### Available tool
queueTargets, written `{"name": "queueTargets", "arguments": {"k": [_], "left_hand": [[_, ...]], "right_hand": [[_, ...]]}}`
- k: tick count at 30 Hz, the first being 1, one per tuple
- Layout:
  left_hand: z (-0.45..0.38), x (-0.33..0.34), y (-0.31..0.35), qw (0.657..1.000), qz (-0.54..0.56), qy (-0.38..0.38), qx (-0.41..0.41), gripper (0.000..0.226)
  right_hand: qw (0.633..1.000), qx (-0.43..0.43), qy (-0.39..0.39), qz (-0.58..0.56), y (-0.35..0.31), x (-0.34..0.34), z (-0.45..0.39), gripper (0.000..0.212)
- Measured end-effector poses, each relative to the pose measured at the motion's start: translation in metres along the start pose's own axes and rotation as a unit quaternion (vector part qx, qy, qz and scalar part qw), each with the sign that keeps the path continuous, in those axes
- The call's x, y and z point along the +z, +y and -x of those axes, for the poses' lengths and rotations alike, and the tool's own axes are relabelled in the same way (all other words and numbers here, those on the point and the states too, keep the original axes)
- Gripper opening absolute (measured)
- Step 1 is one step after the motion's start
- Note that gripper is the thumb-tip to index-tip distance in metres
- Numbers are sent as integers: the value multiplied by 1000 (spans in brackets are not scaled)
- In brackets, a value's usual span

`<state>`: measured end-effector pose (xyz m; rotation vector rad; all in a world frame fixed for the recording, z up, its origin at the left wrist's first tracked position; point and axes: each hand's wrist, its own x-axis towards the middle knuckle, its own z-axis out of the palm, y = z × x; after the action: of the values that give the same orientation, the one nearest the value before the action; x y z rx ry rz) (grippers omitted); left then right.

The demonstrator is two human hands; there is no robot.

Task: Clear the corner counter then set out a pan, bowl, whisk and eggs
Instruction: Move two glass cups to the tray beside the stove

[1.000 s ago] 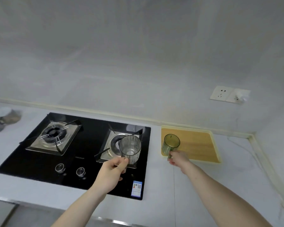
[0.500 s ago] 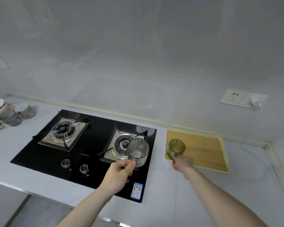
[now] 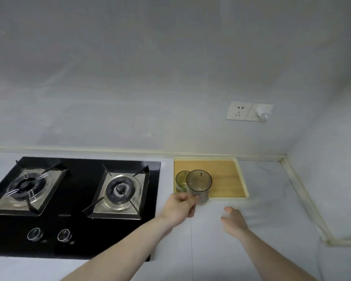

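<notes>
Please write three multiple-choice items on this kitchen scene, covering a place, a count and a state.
1. Where does the green cup stand?
A. on the wooden tray
B. on the hob
C. by the wall socket

2. How many knobs does the hob show?
A. one
B. two
C. four

3. What is the right hand doing?
A. gripping the green cup
B. pinching a knob
C. holding nothing

Answers: 1 A, it sits at the tray's left end; 2 B, two dials at the front; 3 C, its fingers are relaxed over the counter while the left hand holds the clear glass.
</notes>
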<state>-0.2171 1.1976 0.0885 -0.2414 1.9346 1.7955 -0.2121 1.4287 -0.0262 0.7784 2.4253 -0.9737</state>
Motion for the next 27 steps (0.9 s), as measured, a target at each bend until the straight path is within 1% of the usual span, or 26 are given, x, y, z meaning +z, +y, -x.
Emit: {"name": "queueTargets", "arguments": {"k": [3,6,8,11,14,16,17,19,21,25,27], "left_hand": [[-24,34,-4,996,44,-31,-65,12],[-48,56,-12,994,26,-27,-103,9],[-59,66,-14,992,15,-12,-122,14],[-73,75,-16,991,-15,0,-132,17],[-85,81,-16,990,-23,4,-138,13],[-97,83,-21,989,-27,18,-147,36],[-104,82,-24,988,-33,26,-148,44],[-116,82,-29,986,-52,40,-151,51],[-124,82,-31,984,-66,50,-155,51],[-132,81,-32,982,-68,69,-163,29],[-136,82,-36,980,-75,73,-167,38]], "right_hand": [[994,23,-36,104,35,-6,1,64],[977,23,-86,194,56,2,-3,77],[966,25,-106,235,60,10,-3,88],[961,35,-111,251,54,13,1,90],[957,33,-112,265,53,15,0,94],[957,31,-105,267,56,20,-1,98],[958,30,-98,268,57,23,-1,101],[956,31,-85,279,59,25,-3,107],[955,27,-83,284,57,26,-4,112],[954,19,-77,288,56,26,-4,122],[956,18,-73,284,56,26,-5,124]]}}
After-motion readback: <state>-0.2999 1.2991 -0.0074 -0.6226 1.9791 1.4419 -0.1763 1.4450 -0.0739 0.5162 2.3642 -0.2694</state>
